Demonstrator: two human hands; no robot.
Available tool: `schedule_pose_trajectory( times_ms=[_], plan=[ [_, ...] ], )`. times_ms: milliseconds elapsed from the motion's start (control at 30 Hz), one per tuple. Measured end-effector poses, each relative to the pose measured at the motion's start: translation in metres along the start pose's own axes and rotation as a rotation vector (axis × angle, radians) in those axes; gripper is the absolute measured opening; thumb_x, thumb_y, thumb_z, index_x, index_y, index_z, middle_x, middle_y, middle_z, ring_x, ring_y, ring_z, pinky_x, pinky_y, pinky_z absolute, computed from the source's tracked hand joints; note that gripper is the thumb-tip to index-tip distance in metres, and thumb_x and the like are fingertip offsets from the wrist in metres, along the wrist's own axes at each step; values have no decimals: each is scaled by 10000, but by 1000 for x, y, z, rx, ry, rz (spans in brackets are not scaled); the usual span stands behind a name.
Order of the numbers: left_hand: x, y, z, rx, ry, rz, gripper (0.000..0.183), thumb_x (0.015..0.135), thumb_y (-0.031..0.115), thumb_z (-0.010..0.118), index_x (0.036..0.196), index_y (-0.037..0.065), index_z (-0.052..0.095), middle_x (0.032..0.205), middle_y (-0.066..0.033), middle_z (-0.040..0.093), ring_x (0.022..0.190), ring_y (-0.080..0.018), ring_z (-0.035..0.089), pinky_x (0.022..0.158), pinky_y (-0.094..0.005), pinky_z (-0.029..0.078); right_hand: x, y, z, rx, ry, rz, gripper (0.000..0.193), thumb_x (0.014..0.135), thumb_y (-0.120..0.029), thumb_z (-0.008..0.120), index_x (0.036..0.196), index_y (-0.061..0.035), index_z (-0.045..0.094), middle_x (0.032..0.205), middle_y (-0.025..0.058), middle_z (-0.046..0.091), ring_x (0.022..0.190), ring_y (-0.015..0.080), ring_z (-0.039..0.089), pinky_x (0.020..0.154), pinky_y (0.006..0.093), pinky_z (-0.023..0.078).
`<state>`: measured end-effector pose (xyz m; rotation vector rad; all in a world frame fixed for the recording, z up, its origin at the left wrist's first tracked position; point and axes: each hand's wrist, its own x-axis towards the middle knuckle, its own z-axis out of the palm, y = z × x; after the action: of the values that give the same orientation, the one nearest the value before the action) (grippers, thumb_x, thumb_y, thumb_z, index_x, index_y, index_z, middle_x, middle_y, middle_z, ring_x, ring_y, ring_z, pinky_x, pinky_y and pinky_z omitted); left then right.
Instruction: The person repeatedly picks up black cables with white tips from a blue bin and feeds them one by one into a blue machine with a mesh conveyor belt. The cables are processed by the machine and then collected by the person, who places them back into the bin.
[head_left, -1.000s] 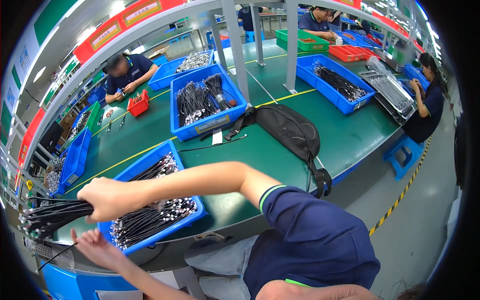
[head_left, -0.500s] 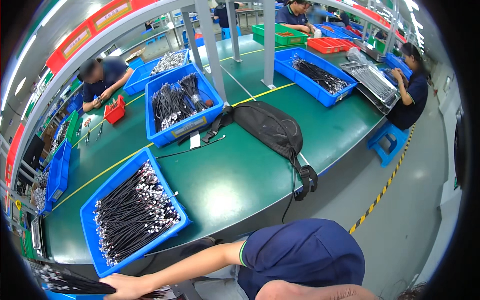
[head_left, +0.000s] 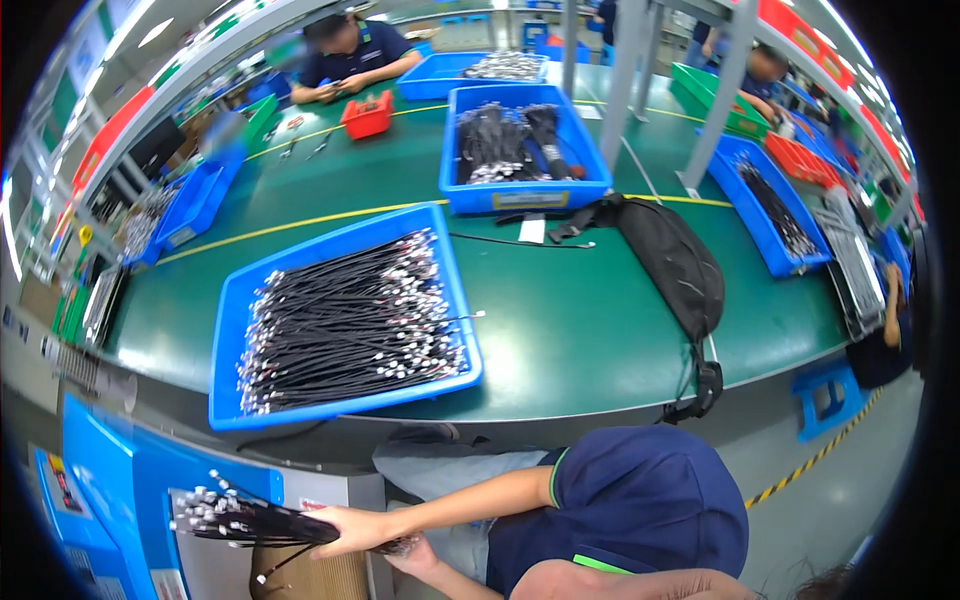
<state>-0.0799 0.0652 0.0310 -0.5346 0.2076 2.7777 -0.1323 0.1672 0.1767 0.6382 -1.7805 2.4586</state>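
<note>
A thick bundle of black cables (head_left: 270, 524) with white connectors fanned out at its left end lies across my two hands, low in the view. My right hand (head_left: 350, 528), its arm reaching in from the dark blue sleeve, is closed around the bundle from above. Beside it and lower, my left hand (head_left: 415, 556) is closed at the bundle's other end; its fingers are partly hidden. One or two cable ends hang loose below the bundle. On the green table, a blue tray (head_left: 345, 413) holds many similar black cables with white connectors, laid crosswise.
Under the bundle stands a box with a brown inside (head_left: 310, 575), next to a blue panel-like container (head_left: 120, 470). A black waist bag (head_left: 665, 260) lies on the table (head_left: 560, 330). Farther off are another blue cable tray (head_left: 600, 190), a red bin (head_left: 367, 118) and several co-workers.
My view has swung left, so the table's things appear shifted right. The cable bundle has come from the lower left edge into fuller view, and my left hand now shows on it.
</note>
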Motion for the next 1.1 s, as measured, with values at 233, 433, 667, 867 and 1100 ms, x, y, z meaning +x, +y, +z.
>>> schedule_pose_trajectory(
  times_ms=[233, 433, 667, 867, 1100],
  plan=[
    [-6, -26, -8, -199, -87, -213, 340, 924, 332, 464, 1053, 34, 564, 1037, -94, 597, 1007, -232, 552, 896, -420, 435, -17, 8, -15, -15, -17, 130, 377, 809, -203, 653, 1066, 40, 521, 859, 102, 577, 806, 121, 473, 752, 314, 438],
    [-12, -32, 8, -171, -226, -258, 403, 925, 341, 456, 1174, 33, 529, 1125, -80, 583, 1046, -222, 537, 981, -410, 361, -35, 29, -22, -54, 17, 224, 321, 838, -235, 646, 1008, 11, 531, 730, 49, 551, 622, 98, 490, 562, 280, 435],
    [-9, -52, 5, -306, -204, -246, 335, 908, 324, 474, 1038, 23, 540, 1075, -102, 566, 1055, -237, 500, 958, -407, 368, -48, 74, -15, -85, 167, 22, 300, 844, -227, 647, 979, 15, 533, 636, 3, 509, 541, 66, 435, 480, 258, 391],
    [-2, -46, -41, -232, 159, -116, 303, 885, 290, 510, 1045, 35, 547, 1042, -108, 582, 1042, -230, 514, 931, -405, 399, -67, 71, -25, -138, 75, 194, 350, 833, -183, 628, 1105, 12, 526, 733, 49, 592, 639, 91, 514, 563, 281, 453],
    [-13, -68, -34, 114, -101, -230, 468, 946, 373, 420, 1275, 40, 427, 1242, -144, 501, 1194, -275, 453, 1016, -397, 352, -67, 30, -46, -291, -107, 354, 335, 779, -173, 636, 1052, 5, 561, 810, 143, 634, 710, 152, 561, 660, 336, 463]
  ],
)
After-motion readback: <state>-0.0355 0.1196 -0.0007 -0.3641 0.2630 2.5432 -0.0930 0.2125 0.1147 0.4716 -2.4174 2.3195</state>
